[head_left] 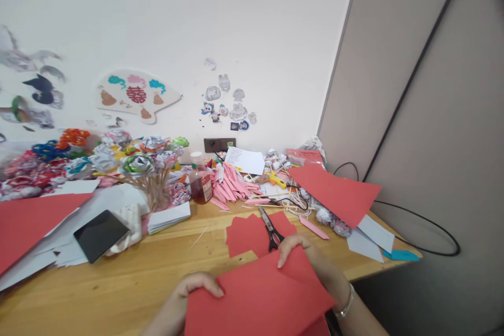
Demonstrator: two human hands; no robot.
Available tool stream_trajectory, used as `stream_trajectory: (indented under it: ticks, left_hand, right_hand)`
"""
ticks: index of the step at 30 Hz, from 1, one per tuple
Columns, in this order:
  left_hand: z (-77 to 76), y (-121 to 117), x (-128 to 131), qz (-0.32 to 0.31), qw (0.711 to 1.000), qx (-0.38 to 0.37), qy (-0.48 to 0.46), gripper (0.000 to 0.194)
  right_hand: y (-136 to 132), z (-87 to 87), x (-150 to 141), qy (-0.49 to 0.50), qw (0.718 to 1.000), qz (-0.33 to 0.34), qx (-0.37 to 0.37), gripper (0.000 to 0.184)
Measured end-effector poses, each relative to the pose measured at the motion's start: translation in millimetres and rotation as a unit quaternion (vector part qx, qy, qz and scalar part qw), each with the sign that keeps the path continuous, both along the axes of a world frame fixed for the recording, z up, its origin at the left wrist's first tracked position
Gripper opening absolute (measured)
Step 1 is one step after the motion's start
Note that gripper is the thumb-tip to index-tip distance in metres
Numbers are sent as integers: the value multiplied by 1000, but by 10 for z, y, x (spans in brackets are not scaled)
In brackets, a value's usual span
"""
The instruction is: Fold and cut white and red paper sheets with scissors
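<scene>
A large sheet of red paper (255, 299) is held up close to me over the front edge of the table, with another red layer showing under its lower right corner. My left hand (200, 286) grips its left edge, thumb on top and the other fingers hidden beneath. At the upper right edge my right hand (297, 249) holds the same paper, also with the thumb on top. Just beyond it, black-handled scissors (270, 228) lie on cut red paper pieces (242, 233), blades pointing away.
A dark tablet-like slab (100, 235) and red sheets (35, 220) lie at left. Paper flowers (137, 163), a bottle (200, 181), pink paper strips (228, 184) and a yellow glue gun (277, 181) line the wall. Another red sheet (338, 191) rests at right, near a black cable (429, 215).
</scene>
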State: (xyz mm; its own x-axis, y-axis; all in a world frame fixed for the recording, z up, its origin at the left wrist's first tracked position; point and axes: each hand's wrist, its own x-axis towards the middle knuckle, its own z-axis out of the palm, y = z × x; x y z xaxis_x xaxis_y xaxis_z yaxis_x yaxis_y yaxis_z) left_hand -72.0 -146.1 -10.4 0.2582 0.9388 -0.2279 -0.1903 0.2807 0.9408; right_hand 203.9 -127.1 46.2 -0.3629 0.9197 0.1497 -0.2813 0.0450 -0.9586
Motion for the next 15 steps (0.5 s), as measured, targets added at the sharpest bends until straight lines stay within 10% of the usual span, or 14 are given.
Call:
stream_trajectory:
  ticks: [3,6,10,15]
  left_hand:
    - [17,28,-157,-176,980,92,19,26]
    - [147,71,-125,-295,942,141,-74,92]
    - [375,126,242,-273,961,49,25,62]
    - [426,115,562,-205,978,14,21,42]
  right_hand:
    - [81,7,43,-33,998,37,31,19]
    - [262,12,21,-111,973,165,113,26]
    - [435,114,-153,-205,926,263,178,23]
    - [450,285,-212,-231,947,136,178,17]
